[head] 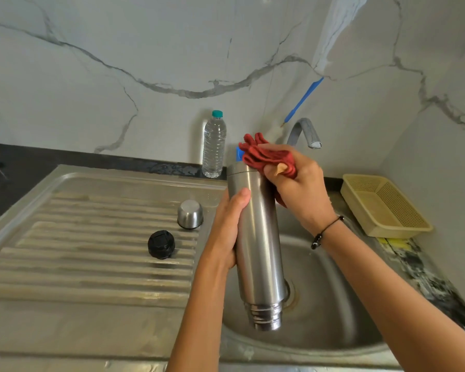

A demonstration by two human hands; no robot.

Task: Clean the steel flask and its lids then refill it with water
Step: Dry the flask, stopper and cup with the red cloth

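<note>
— Where is the steel flask (258,237)?

— Over the sink basin (328,304), held upside down: its threaded mouth points near and down, its base far and up. The left hand (226,232) is wrapped round its middle, thumb lying across the steel.

— And the right hand (298,189)?

— It clutches a red cloth (266,155) and presses it against the flask's upper end.

— The lids?

— Both sit on the ridged drainboard (91,237) to the left, apart from each other: the steel cup lid (190,214) farther, the black stopper (161,244) nearer.

— Anything else?

— A plastic water bottle (214,146) stands at the wall, the tap (304,132) right of it, and a yellow basket (384,205) at the far right.
</note>
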